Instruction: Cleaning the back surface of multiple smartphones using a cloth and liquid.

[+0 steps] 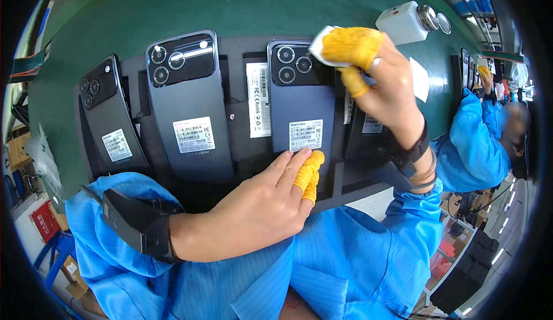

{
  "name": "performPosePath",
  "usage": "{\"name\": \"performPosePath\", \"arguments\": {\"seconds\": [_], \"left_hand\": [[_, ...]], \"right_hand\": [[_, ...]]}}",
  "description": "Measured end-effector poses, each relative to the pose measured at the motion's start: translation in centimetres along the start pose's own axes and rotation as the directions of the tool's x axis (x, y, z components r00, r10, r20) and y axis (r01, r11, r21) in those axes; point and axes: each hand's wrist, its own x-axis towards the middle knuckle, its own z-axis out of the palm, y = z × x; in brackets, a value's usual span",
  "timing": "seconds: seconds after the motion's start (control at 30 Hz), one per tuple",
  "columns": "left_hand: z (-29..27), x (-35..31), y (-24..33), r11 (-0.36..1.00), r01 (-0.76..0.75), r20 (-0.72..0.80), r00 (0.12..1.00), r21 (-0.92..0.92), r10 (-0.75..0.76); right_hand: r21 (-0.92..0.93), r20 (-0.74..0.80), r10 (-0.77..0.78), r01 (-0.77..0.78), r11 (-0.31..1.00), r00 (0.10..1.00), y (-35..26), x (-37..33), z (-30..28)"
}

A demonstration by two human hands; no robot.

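A dark blue smartphone [300,101] lies back up in front of me, with several camera lenses at its top and a white label lower down. My left hand [265,193] rests its fingertips on the phone's lower part, at the label's edge; its fingers are stretched out, some in yellow finger cots. Closed around a folded white wiping cloth [318,48], my right hand [380,78] is at the phone's upper right corner, also in yellow finger cots. The cloth covers that corner. Two more smartphones, one grey-blue [199,104] and one darker [109,113], lie to the left.
The phones lie along a black foam tray [235,78] on a green work surface [247,3]. A white label strip [259,98] is beside the middle phone. Another phone is partly hidden under my right arm. A white bottle [400,23] stands far right; a co-worker in blue [475,141] sits beyond.
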Motion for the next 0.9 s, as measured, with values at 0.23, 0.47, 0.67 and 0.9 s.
{"name": "performPosePath", "arguments": {"seconds": [0.23, 0.47, 0.67, 0.9], "left_hand": [[-0.1, -0.3, -0.3, 0.999, -0.02, 0.032, 0.999, -0.03, 0.021], [-0.1, 0.1, -0.2, 1.0, -0.012, 0.029, 0.999, -0.022, 0.013], [0.0, 0.1, -0.2, 1.0, -0.014, 0.028, 0.999, -0.011, 0.014], [-0.2, 0.1, -0.3, 0.999, -0.017, 0.035, 0.999, -0.028, 0.018]], "right_hand": [[0.167, -0.066, 0.242, -0.228, 0.959, 0.968, 0.4, -0.9, -2.3], [0.101, 0.051, 0.017, -0.022, 0.995, 0.999, 0.2, 0.3, -0.3], [0.001, 0.045, -0.137, 0.137, 0.991, 0.99, -0.8, 2.8, 0.2], [0.195, 0.094, -0.241, 0.219, 0.956, 0.966, -3.0, 0.5, 1.1]]}}
